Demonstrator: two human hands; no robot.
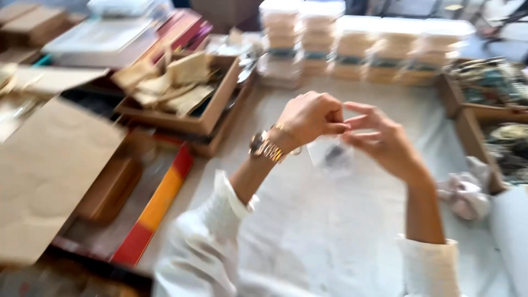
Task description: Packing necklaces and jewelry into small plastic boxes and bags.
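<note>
**Over the white table: both hands on one small clear bag**

Above the white-covered table, left hand and right hand pinch the top of a small clear bag; something dark sits inside, too blurred to name; behind, about six stacks of pale lidded boxes; leftward, one cardboard tray of tan packets; motion blur smears every label.

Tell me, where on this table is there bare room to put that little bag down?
The widest free patch is the white cloth under and before both hands, between the cardboard trays to the left and the crumpled cloth to the right. A bare strip also lies behind the hands, before the stacked clear boxes. The left side and right edge are crowded.
</note>
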